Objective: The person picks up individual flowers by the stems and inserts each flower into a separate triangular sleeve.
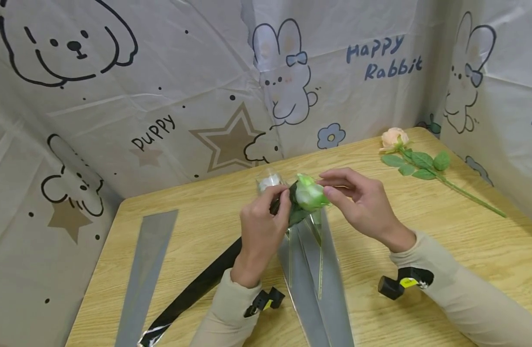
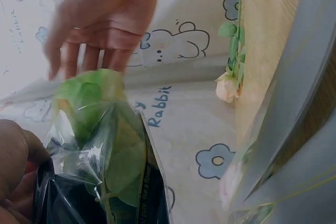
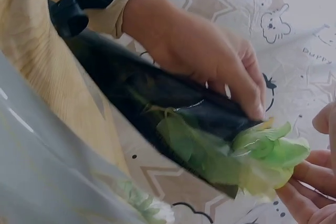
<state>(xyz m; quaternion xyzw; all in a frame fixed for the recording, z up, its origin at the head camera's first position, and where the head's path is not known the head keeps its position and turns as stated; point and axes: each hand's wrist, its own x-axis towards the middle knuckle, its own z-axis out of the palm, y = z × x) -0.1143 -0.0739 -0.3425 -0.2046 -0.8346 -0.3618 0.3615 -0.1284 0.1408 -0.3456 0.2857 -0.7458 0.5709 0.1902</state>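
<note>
My left hand point(image 1: 263, 224) pinches the upper edge of a long black sleeve point(image 1: 201, 279) with a clear front. A green artificial flower point(image 1: 310, 193) sits in its mouth, the bloom poking out and leaves point(image 3: 189, 142) showing through the plastic. To the right of the bloom is my right hand point(image 1: 367, 202), its fingers loosely extended. Its fingertips point(image 3: 302, 174) touch or nearly touch the petals in the right wrist view. Beneath the raised bloom, a grey sleeve point(image 1: 331, 284) lies on the table with a whitish flower point(image 1: 270, 182) at its far end.
Another grey sleeve point(image 1: 146, 270) lies flat on the left of the wooden table point(image 1: 379, 299). A peach rose point(image 1: 395, 139) with a leafy stem rests at the back right. Printed white cloth point(image 1: 162, 72) hangs behind and along both sides.
</note>
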